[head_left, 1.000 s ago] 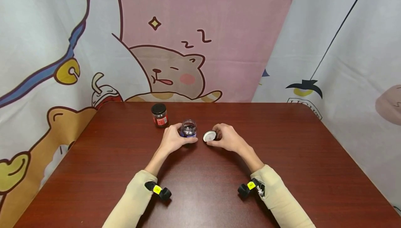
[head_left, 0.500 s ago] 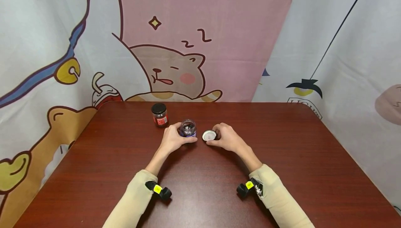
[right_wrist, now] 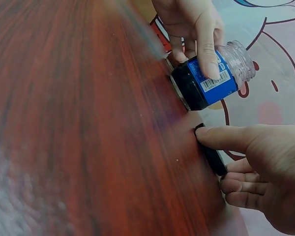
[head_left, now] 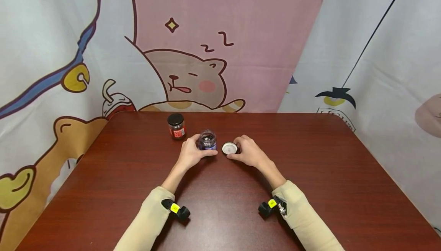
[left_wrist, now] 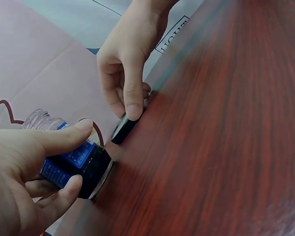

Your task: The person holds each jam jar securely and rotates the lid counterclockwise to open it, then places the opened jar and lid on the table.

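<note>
My left hand (head_left: 190, 153) grips an uncapped glass jar (head_left: 208, 140) with a blue label, thumb across its front and fingers round the far side. In the right wrist view the jar (right_wrist: 212, 78) stands upright on the table, dark contents low in the clear glass. Just to its right, my right hand (head_left: 250, 151) holds a black jar lid (head_left: 229, 148) by the edge between thumb and fingers. The lid's white inner side faces up. In the left wrist view the lid (left_wrist: 124, 129) lies low at the table surface, apart from the jar.
A second jar (head_left: 177, 127), with a black lid and red label, stands behind my left hand. The brown wooden table (head_left: 220, 205) reaches back to a cartoon-printed curtain (head_left: 255, 44). Each sleeve carries a small black wrist camera (head_left: 183, 212).
The lid in my right hand has shifted very slightly left and lies flatter, its white inside more fully seen. The left hand and its jar stay almost in place.
</note>
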Tool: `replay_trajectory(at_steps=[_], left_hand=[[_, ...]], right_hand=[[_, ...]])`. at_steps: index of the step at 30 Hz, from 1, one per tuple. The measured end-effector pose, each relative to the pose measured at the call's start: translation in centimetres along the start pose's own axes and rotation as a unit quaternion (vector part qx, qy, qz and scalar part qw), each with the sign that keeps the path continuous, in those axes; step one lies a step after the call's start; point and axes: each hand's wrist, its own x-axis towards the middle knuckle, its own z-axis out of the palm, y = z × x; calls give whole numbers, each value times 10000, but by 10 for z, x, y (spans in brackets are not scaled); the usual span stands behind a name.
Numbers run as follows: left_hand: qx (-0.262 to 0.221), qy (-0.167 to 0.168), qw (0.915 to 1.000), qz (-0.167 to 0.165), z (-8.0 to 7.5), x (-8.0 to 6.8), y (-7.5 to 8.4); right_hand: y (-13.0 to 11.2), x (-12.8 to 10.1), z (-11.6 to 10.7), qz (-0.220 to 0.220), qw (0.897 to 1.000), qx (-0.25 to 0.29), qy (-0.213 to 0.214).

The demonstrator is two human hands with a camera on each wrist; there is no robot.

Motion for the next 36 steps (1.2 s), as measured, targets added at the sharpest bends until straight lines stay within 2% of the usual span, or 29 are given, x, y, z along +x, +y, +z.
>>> replay_trajectory(at_steps=[12,18,23,30,36], left_hand=[[-51,17,10000,21,0,1,1],[-249,-4,9996,125,-3,1,1],[-467,-169,9985,240,-9,3,2],[-759,-372,9959,330,-18,5,5],[-1136,-554,9913,362,-23,5,9]], right_hand=[[-5,-1,1,369,9987,-278,-212],[-6,-1,0,434,9984,-237,-287],[-8,-2,-6,624,9975,-60,-318],[-10,0,-19,859,9959,259,-103],[-13,1,-26,749,9959,438,271]])
